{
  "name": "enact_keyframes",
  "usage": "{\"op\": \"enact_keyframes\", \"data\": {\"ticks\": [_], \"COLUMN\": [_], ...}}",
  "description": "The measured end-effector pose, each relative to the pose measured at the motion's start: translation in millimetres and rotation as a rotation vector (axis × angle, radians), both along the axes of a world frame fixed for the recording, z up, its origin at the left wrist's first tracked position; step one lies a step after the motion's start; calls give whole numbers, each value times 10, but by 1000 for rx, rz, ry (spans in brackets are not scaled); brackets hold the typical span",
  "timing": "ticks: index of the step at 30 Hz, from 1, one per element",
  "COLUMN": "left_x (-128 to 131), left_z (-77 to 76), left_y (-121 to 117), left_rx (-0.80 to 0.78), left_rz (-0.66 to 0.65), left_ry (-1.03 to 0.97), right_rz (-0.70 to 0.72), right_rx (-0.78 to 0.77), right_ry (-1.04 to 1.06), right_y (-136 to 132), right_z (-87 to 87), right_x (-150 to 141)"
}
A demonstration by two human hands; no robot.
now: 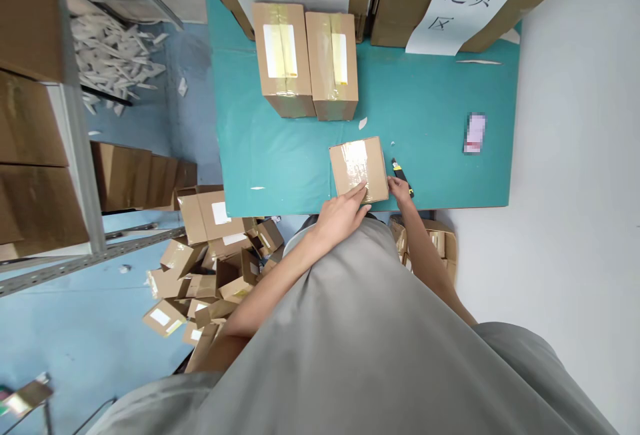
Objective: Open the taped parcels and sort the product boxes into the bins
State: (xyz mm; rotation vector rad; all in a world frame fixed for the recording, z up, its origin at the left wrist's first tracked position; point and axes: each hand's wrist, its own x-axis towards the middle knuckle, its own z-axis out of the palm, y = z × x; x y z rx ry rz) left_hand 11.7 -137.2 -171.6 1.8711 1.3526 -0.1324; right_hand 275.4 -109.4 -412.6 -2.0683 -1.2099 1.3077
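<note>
Our left hand (345, 213) lies with its fingers stretched out on top of the taped cardboard box (356, 163), and our right hand (399, 189) has its fingers drawn narrow at the box's right side; we cannot tell whether they pinch the cardboard or only touch it. The box sits just ahead of the left hand and to the left of the right fingertips, flat on the teal table (435, 101).

To steady it well, we should press down evenly with the left fingers, since they rest near the box's front edge and a hard push there might tip or slide it towards us. The right fingertips would do best low against the side, countering any turn.

The table's near edge runs just under our left wrist, so we judge that drawing the box closer leaves little support. Ahead of the left hand, two upright cartons (284, 61) (333, 61) limit forward travel. Just beside the right hand lies a black-and-yellow utility knife (401, 177), its handle partly behind the fingers, so a rightward sweep could knock it. Farther right, the tabletop offers wider room, up to a blurred pinkish item (475, 133).
</note>
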Motion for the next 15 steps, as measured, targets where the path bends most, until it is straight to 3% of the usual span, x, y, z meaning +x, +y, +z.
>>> {"op": "enact_keyframes", "data": {"ticks": [10, 15], "left_x": [-423, -736], "left_z": [-55, -312], "left_y": [6, 79], "left_rx": [26, 76], "left_rz": [234, 396], "left_ry": [-14, 84], "right_rz": [-111, -69], "right_rx": [-97, -54], "right_ry": [76, 91], "right_y": [-90, -54], "right_z": [193, 333], "right_x": [-107, -289]}}
